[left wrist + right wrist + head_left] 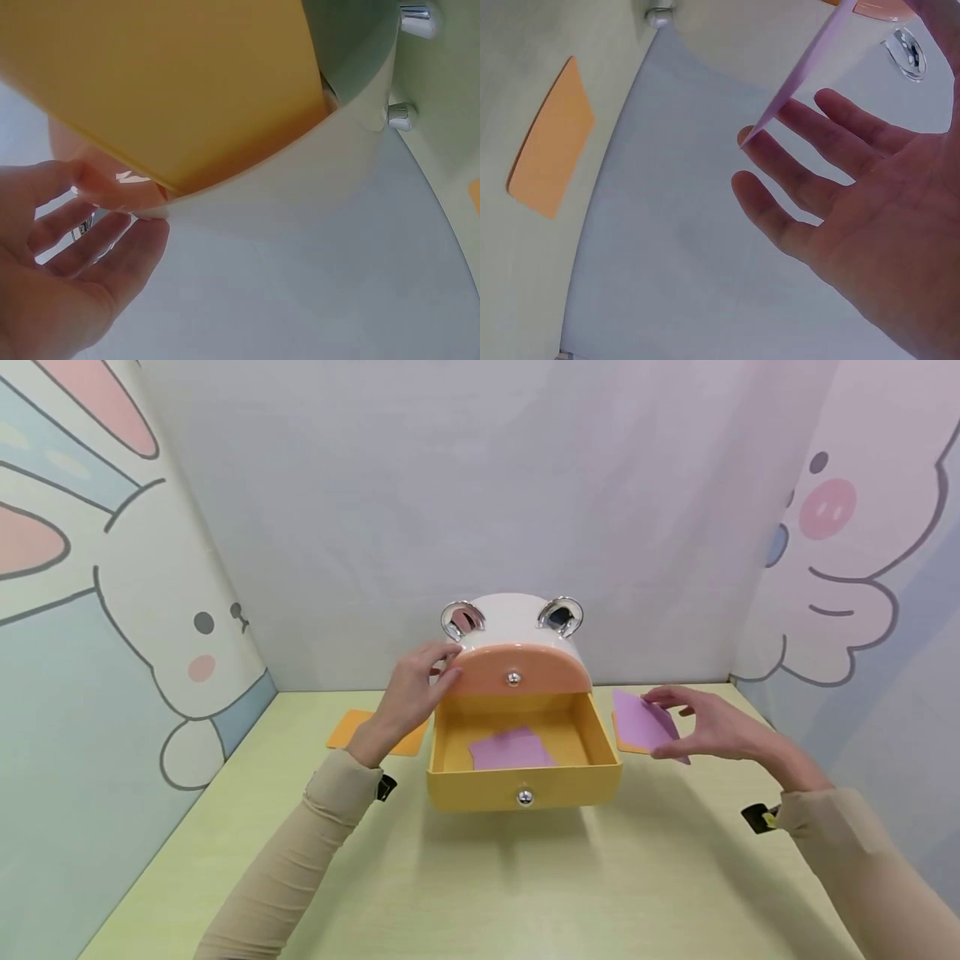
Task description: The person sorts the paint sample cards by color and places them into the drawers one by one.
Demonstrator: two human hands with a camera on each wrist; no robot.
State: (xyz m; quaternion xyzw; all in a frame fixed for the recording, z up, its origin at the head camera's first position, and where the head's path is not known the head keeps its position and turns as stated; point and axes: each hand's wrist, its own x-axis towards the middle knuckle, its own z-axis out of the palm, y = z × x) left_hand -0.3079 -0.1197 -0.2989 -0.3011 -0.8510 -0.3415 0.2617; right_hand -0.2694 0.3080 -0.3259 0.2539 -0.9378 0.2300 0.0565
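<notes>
A small white storage box [510, 614] with silver-ringed ears stands on the table, its peach upper drawer front [487, 670] closed and its yellow lower drawer [525, 789] pulled out. A purple paper sheet [510, 749] lies in the yellow drawer. My left hand [411, 689] holds the box at its upper left, thumb on the peach front and fingertips [154, 225] against the white shell. To the right of the box, my right hand [708, 722] pinches another purple sheet [641, 720], tilted above an orange card [555, 142] on the table.
Another orange card [348, 727] lies on the table left of the box, partly behind the left forearm. A pale wall [360, 527] rises behind the box, and walls with cartoon animals flank the table [510, 902]. Silver feet [401, 115] support the box.
</notes>
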